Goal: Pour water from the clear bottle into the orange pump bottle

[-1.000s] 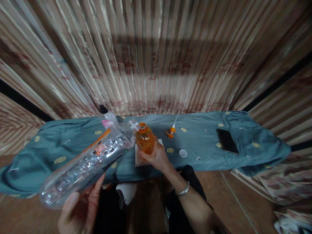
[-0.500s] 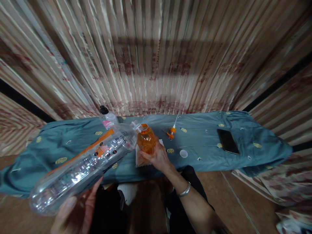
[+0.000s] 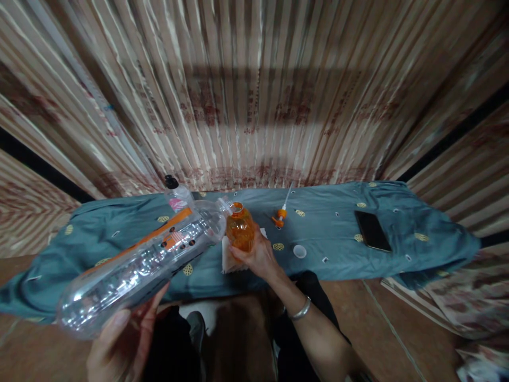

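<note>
A large clear plastic bottle point(image 3: 147, 265) with an orange-edged label lies tilted in my left hand point(image 3: 123, 337), whose fingers hold its lower side. Its open neck points right, at the mouth of a small orange see-through bottle point(image 3: 240, 231). My right hand point(image 3: 260, 254) is wrapped round that orange bottle, which stands over a pale cloth point(image 3: 230, 260). To the right lies an orange pump head point(image 3: 280, 215) with a clear tube. Whether liquid passes between the two bottles is too small to tell.
On the teal-covered table point(image 3: 326, 228) are a small white cap point(image 3: 299, 251), a black phone point(image 3: 372, 231) at the right, and a clear bottle with a black top point(image 3: 178, 195) behind the big bottle. A striped curtain point(image 3: 254, 95) hangs behind.
The big bottle's base has risen slightly and moved a little right, with my left hand following. The orange bottle and my right hand have barely shifted.
</note>
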Available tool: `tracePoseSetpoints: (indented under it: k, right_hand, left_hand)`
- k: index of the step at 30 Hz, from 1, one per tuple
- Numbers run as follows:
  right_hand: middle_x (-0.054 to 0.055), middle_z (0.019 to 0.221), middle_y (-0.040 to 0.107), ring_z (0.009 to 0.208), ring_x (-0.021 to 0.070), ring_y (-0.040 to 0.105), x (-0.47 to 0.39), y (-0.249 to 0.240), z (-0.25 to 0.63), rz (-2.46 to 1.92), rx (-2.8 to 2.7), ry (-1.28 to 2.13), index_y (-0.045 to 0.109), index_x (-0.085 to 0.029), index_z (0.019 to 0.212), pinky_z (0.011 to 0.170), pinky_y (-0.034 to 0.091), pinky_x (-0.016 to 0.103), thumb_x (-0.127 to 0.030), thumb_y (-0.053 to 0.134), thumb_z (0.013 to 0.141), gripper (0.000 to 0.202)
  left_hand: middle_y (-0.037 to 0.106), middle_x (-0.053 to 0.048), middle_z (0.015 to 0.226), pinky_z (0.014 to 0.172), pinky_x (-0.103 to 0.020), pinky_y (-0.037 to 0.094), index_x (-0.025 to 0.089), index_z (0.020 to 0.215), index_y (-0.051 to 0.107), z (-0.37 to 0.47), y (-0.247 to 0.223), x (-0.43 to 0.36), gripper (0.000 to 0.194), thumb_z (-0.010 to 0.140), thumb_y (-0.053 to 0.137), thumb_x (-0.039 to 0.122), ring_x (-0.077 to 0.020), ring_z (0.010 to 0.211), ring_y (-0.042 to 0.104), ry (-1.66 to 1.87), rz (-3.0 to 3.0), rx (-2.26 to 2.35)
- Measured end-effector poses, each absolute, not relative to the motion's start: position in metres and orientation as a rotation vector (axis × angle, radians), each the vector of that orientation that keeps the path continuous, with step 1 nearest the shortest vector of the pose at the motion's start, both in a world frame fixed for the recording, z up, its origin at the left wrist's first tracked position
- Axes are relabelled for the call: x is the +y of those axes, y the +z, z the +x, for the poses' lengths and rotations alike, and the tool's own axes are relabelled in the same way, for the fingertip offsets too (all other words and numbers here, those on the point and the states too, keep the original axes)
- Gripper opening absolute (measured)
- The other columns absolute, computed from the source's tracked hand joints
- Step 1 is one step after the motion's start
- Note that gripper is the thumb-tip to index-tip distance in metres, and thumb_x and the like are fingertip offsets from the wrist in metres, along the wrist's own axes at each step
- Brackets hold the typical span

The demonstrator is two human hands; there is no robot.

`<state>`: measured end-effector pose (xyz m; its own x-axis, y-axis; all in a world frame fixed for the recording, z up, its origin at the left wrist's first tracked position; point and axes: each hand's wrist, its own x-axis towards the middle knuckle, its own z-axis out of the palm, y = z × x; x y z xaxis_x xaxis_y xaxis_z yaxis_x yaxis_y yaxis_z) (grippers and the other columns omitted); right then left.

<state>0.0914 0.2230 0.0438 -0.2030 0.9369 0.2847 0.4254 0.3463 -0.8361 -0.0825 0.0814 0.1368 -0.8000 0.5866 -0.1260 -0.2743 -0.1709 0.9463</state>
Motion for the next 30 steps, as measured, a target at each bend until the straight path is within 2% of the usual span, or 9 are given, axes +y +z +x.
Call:
tracePoseSetpoints:
  k: [6,13,17,21,25,30]
  right_hand:
    - [0.015,0.128,0.073,0.119,0.0331,0.072,0.2237,0.0403,0.0913,-1.205,-1.798,0.756,0.045,-0.02,0.148,0.101,0.06,0.048,-0.031,0.085,0.077,0.082]
    - [0.017,0.132,0.071,0.124,0.0337,0.07,0.2244,0.0378,0.0916,-1.177,-1.805,0.736,0.045,-0.019,0.147,0.104,0.059,0.049,-0.032,0.086,0.077,0.083]
    - [0.017,0.134,0.07,0.126,0.0333,0.069,0.2245,0.0374,0.0912,-1.173,-1.806,0.739,0.04,-0.021,0.151,0.106,0.057,0.049,-0.033,0.086,0.077,0.088]
    - [0.018,0.134,0.07,0.125,0.0346,0.069,0.2245,0.0364,0.0912,-1.181,-1.816,0.746,0.034,-0.021,0.155,0.105,0.057,0.051,-0.032,0.086,0.076,0.095]
    - [0.019,0.134,0.07,0.125,0.0356,0.069,0.2247,0.0365,0.0918,-1.188,-1.814,0.753,0.033,-0.019,0.155,0.105,0.057,0.051,-0.032,0.088,0.074,0.099]
    - [0.017,0.136,0.069,0.126,0.0346,0.068,0.2255,0.0345,0.0918,-1.185,-1.808,0.733,0.036,-0.021,0.154,0.105,0.058,0.05,-0.032,0.091,0.07,0.1]
  left_hand:
    - [0.077,0.006,0.118,0.12,-0.058,0.038,0.036,0.107,0.077,-0.0865,0.1379,0.0841,0.047,0.06,0.082,0.037,-0.0377,0.141,0.049,2.011,0.377,1.534]
    - [0.072,0.007,0.131,0.122,-0.061,0.033,0.037,0.112,0.076,-0.0879,0.1377,0.0831,0.054,0.058,0.082,0.036,-0.0386,0.146,0.041,2.01,0.36,1.52]
    - [0.07,0.007,0.135,0.122,-0.059,0.033,0.037,0.117,0.075,-0.0858,0.139,0.0826,0.057,0.061,0.081,0.038,-0.0379,0.146,0.041,1.992,0.35,1.544]
    - [0.069,0.009,0.136,0.123,-0.061,0.032,0.038,0.117,0.075,-0.089,0.1371,0.0826,0.06,0.057,0.083,0.037,-0.0396,0.147,0.04,2.006,0.337,1.531]
    - [0.073,0.006,0.127,0.121,-0.064,0.034,0.036,0.111,0.076,-0.0922,0.1352,0.0842,0.054,0.058,0.083,0.035,-0.0405,0.144,0.043,2.017,0.361,1.519]
    - [0.076,0.005,0.118,0.119,-0.061,0.037,0.036,0.112,0.076,-0.092,0.1384,0.0868,0.05,0.062,0.081,0.034,-0.0374,0.144,0.045,2.02,0.425,1.502]
